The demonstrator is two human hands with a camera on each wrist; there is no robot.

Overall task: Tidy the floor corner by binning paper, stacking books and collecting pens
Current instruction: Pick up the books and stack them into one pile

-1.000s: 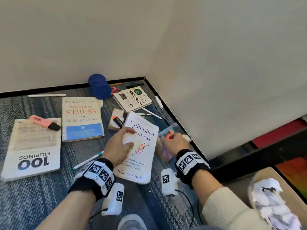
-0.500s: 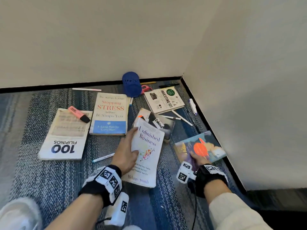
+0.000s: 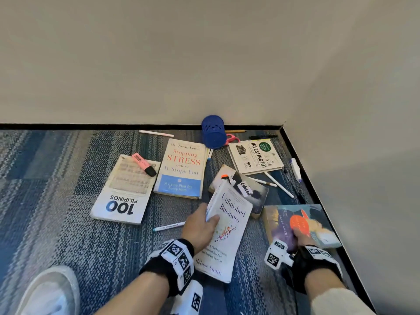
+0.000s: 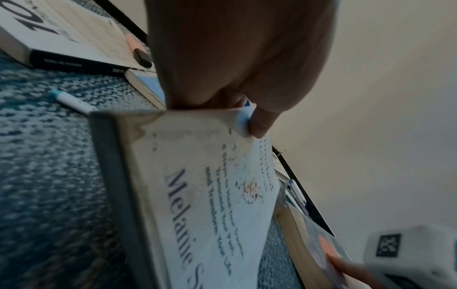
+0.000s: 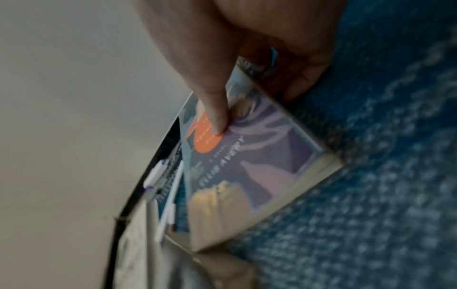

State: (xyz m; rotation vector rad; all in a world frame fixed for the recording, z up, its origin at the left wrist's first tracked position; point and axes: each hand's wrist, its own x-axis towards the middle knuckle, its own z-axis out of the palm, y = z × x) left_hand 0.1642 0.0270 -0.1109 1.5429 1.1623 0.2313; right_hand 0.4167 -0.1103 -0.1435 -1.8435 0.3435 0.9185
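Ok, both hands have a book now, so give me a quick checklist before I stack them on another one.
1. Left hand grips the white book, thumb on its cover: ok.
2. Right hand pinches the blue book: ok.
3. Stress book bare on top, usable as stack base: ok.
4. 100 book bare on top: not ok, pink marker lies on it.
5. Grey book free to lift: not ok, orange marker lies on it.
6. Pens under the held books: cannot tell.
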